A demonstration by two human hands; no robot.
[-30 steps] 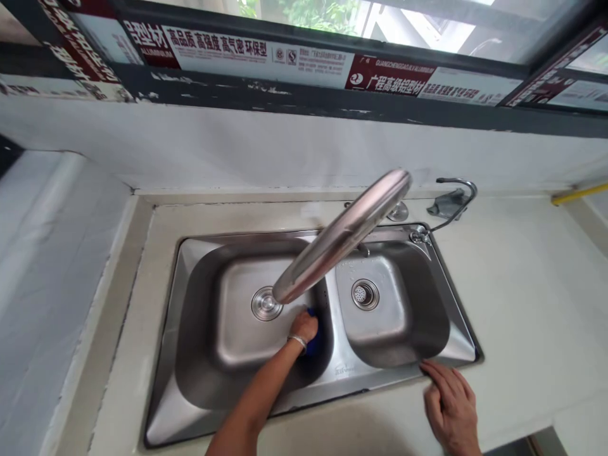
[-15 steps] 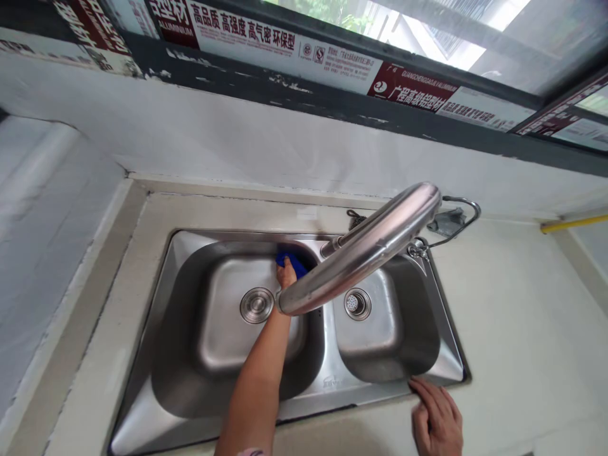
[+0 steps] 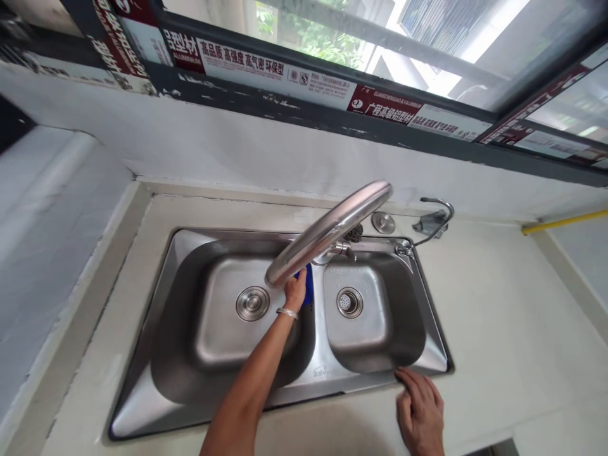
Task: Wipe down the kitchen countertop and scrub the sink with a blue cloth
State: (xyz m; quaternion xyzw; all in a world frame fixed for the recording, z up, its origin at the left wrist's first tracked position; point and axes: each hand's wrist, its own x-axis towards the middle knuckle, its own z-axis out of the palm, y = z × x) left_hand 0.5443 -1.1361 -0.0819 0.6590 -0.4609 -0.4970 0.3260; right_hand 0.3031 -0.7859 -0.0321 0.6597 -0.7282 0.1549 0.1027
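Left hand presses a bright blue cloth (image 3: pixel 308 286) to the divider-side wall of the larger basin in a double stainless-steel sink (image 3: pixel 320 354).
A thick, curved, brushed-metal faucet (image 3: pixel 330 231) slants above the left hand (image 3: pixel 295 291), its tip close to the fingers; behind it sit a dark mesh scrubber (image 3: pixel 354 233) and a round silvery disc (image 3: pixel 383 222), with a thin hooked chrome spout (image 3: pixel 444 212) further right. The left arm reaches forward from below, a pale bracelet (image 3: pixel 287 313) at the wrist, fingers closed around the cloth. The right hand (image 3: pixel 422 408) rests palm-down at the front rim, fingers loosely extended, gripping nothing. The larger basin has a round metal drain (image 3: pixel 253 303); the smaller basin (image 3: pixel 363 332) has a perforated strainer (image 3: pixel 349 303) and scattered water drops.
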